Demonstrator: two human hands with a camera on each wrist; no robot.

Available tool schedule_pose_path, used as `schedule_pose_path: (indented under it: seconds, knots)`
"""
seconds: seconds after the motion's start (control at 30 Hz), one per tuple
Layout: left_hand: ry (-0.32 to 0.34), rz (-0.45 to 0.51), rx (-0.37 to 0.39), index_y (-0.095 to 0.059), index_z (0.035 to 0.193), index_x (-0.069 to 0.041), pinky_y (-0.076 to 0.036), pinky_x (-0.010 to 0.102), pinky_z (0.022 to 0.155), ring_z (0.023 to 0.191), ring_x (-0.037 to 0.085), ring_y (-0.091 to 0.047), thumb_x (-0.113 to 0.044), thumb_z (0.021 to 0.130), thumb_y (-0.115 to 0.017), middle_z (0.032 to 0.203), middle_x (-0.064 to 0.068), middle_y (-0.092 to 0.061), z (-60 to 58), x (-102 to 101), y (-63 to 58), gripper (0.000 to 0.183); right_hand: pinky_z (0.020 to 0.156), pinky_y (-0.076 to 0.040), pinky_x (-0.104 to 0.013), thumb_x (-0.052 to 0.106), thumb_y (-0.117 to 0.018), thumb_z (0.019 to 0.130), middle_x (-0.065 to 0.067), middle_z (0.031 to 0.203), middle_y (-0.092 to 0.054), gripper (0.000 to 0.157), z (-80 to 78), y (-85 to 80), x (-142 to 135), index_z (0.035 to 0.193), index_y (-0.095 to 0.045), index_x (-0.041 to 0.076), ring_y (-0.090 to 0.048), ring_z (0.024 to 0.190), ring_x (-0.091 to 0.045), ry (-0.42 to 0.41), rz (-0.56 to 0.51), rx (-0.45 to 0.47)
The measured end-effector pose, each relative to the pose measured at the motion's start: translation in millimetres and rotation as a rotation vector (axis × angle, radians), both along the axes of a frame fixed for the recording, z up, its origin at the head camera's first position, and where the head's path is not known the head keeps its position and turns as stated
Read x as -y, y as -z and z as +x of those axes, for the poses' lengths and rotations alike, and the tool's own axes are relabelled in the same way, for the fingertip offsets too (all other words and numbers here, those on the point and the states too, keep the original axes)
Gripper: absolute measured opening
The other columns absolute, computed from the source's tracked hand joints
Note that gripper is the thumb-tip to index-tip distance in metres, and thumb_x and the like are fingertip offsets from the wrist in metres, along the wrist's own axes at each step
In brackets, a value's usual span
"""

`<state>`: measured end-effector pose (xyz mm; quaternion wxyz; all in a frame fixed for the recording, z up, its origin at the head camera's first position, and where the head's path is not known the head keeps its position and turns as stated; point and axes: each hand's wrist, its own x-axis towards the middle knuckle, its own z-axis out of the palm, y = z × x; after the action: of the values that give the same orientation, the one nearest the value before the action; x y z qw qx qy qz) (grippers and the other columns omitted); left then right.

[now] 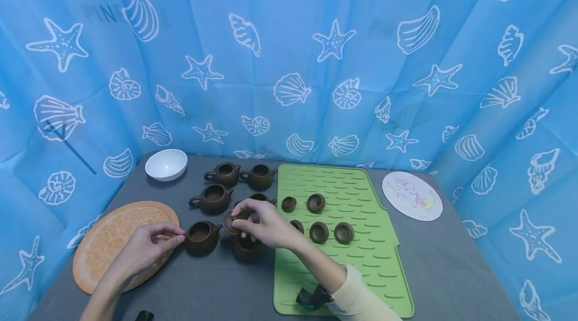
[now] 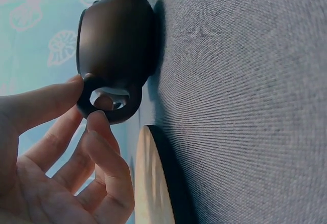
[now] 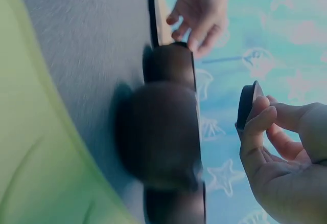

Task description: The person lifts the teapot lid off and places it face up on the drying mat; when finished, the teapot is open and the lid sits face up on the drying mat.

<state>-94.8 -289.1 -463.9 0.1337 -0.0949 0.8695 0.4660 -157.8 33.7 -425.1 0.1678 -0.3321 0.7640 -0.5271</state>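
In the head view my left hand (image 1: 146, 248) reaches a small dark brown teapot (image 1: 201, 247) without a lid. Its thumb and forefinger pinch the loop handle (image 2: 134, 104), clearest in the left wrist view. My right hand (image 1: 267, 224) holds a small round brown lid (image 3: 245, 105) between thumb and fingers, tilted on edge above the teapots. Beneath that hand stands another lidless teapot (image 1: 248, 255), partly covered by it. More open teapots (image 1: 214, 199) stand behind, one largely hidden by the right hand.
Several brown lids (image 1: 319, 232) lie on a green ridged mat (image 1: 375, 271) at the right. Beyond the mat is a round white printed disc (image 1: 412, 195). A white bowl (image 1: 166, 164) stands at the back left, and an orange oval mat (image 1: 104, 241) lies under my left forearm.
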Motion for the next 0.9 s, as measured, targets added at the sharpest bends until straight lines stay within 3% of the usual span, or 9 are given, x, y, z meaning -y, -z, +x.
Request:
schedule_pose_path:
  seconds: [0.07, 0.13, 0.3, 0.43, 0.53, 0.57, 0.73, 0.83, 0.9]
  knots:
    - [0.003, 0.004, 0.001, -0.073, 0.131, -0.008, -0.048, 0.027, 0.051, 0.062, 0.015, -0.058, -0.030, 0.104, -0.073, 0.092, 0.004, -0.076, 0.0, 0, 0.2, 0.035, 0.057, -0.058, -0.027, 0.015, -0.070, 0.107, -0.018, 0.088, -0.075, 0.017, 0.2, -2.4, -12, 0.123, -0.068, 0.008, -0.069, 0.067, -0.025, 0.017, -0.002, 0.008]
    - [0.009, 0.007, -0.001, -0.073, 0.132, -0.007, -0.048, 0.028, 0.051, 0.062, 0.015, -0.057, -0.029, 0.105, -0.072, 0.091, 0.005, -0.075, 0.3, 1, 0.4, 0.035, 0.059, -0.061, -0.034, 0.014, -0.069, 0.107, -0.020, 0.087, -0.075, 0.019, 0.0, -4.1, -24, 0.124, -0.067, 0.007, -0.071, 0.070, -0.030, 0.022, -0.006, 0.014]
    - [0.010, -0.002, -0.002, -0.073, 0.131, -0.008, -0.048, 0.028, 0.052, 0.064, 0.016, -0.058, -0.030, 0.105, -0.072, 0.092, 0.005, -0.074, 0.5, 0, 0.3, 0.035, 0.067, -0.066, -0.051, 0.007, -0.062, 0.109, -0.028, 0.114, -0.070, 0.033, -3.3, -5.5, -53, 0.142, -0.058, 0.002, -0.074, 0.077, -0.036, 0.015, -0.049, 0.062]
    - [0.002, -0.006, 0.013, -0.073, 0.130, -0.009, -0.049, 0.029, 0.053, 0.067, 0.016, -0.059, -0.031, 0.104, -0.073, 0.096, 0.005, -0.074, 0.3, 0, -0.9, 0.034, 0.078, -0.068, -0.050, 0.002, -0.055, 0.111, -0.034, 0.130, -0.066, 0.044, -6.8, -8.2, -77, 0.155, -0.051, 0.001, -0.075, 0.087, -0.051, 0.012, -0.062, 0.066]
    - [-0.002, -0.004, 0.021, -0.073, 0.130, -0.010, -0.050, 0.029, 0.054, 0.069, 0.017, -0.060, -0.032, 0.104, -0.073, 0.097, 0.006, -0.074, 0.8, -1, -1.7, 0.034, 0.085, -0.068, -0.047, 0.000, -0.052, 0.111, -0.036, 0.131, -0.066, 0.044, -10.7, -9.8, -93, 0.155, -0.053, -0.001, -0.075, 0.095, -0.056, 0.023, -0.055, 0.041]
    - [0.000, -0.004, 0.019, -0.073, 0.130, -0.009, -0.050, 0.029, 0.054, 0.069, 0.017, -0.060, -0.032, 0.104, -0.073, 0.097, 0.006, -0.074, 0.8, -1, -2.0, 0.034, 0.083, -0.069, -0.044, 0.000, -0.052, 0.112, -0.038, 0.122, -0.068, 0.043, -12.5, -9.4, -99, 0.154, -0.053, -0.002, -0.076, 0.097, -0.055, 0.028, -0.050, 0.022]
    - [-0.003, -0.005, 0.018, -0.073, 0.130, -0.010, -0.053, 0.031, 0.058, 0.074, 0.019, -0.062, -0.032, 0.104, -0.073, 0.101, 0.007, -0.074, 1.3, -1, -3.4, 0.034, 0.091, -0.068, -0.044, 0.004, -0.062, 0.109, -0.036, 0.117, -0.070, 0.041, -19.9, -7.6, -125, 0.149, -0.057, 0.002, -0.080, 0.102, -0.039, 0.099, -0.061, 0.016]
    - [-0.001, -0.005, 0.018, -0.073, 0.130, -0.010, -0.054, 0.031, 0.060, 0.076, 0.019, -0.063, -0.032, 0.104, -0.073, 0.103, 0.007, -0.074, 1.4, -2, -3.3, 0.034, 0.093, -0.068, -0.043, 0.007, -0.073, 0.103, -0.029, 0.138, -0.064, 0.045, -24.6, -4.4, -138, 0.145, -0.059, 0.005, -0.081, 0.096, -0.024, 0.159, -0.072, 0.029]
    - [0.000, -0.007, 0.016, -0.073, 0.130, -0.010, -0.054, 0.031, 0.061, 0.077, 0.019, -0.063, -0.032, 0.104, -0.073, 0.105, 0.007, -0.074, 1.3, -1, -2.8, 0.034, 0.093, -0.068, -0.038, 0.004, -0.076, 0.100, -0.028, 0.147, -0.057, 0.048, -28.1, -1.5, -146, 0.144, -0.058, 0.005, -0.082, 0.095, -0.022, 0.191, -0.077, 0.045]
